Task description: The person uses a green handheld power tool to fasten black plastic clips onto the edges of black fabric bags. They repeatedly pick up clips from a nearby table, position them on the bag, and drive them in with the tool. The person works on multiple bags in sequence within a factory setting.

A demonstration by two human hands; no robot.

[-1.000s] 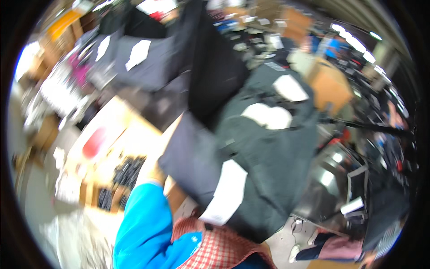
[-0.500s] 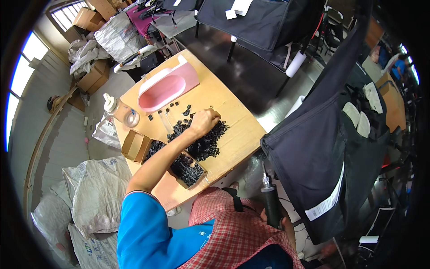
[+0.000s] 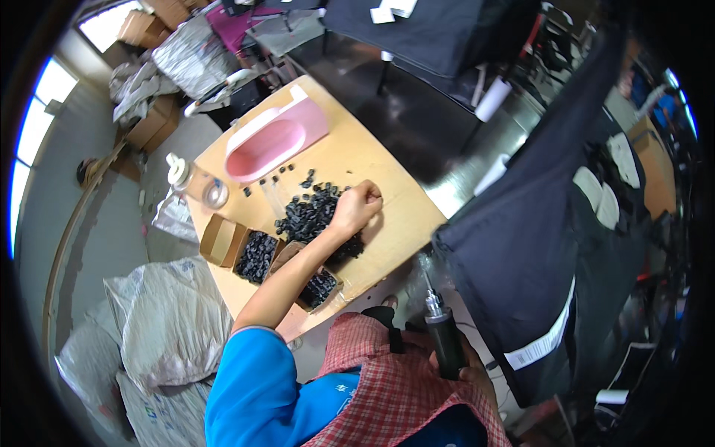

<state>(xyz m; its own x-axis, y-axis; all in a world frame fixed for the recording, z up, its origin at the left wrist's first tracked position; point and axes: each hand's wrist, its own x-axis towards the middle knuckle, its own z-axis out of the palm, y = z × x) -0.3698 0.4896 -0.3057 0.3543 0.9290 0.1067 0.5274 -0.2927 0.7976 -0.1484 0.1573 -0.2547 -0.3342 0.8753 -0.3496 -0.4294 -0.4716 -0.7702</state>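
My left hand (image 3: 359, 206) is over the right side of the table, closed, fingertips curled together; whatever it may hold is hidden. Beside and beneath its wrist lies a heap of small black plastic pieces (image 3: 307, 214). My right hand (image 3: 477, 371), low at the right by my lap, grips a power screwdriver (image 3: 445, 343) with a black body, silver collar and thin bit pointing up. Left of my left forearm, a small cardboard box (image 3: 257, 253) holds more black pieces. Another box of them (image 3: 320, 289) is partly covered by the forearm.
On the wooden table (image 3: 406, 216) stand a pink plastic holder (image 3: 313, 123) and a clear bottle with a white lid (image 3: 214, 192). Black fabric (image 3: 514, 276) hangs close on the right. White woven sacks (image 3: 171, 320) crowd the floor at left.
My left hand has moved right, off the heap's edge toward bare tabletop, its fingers still closed. The screwdriver in my right hand has shifted slightly left.
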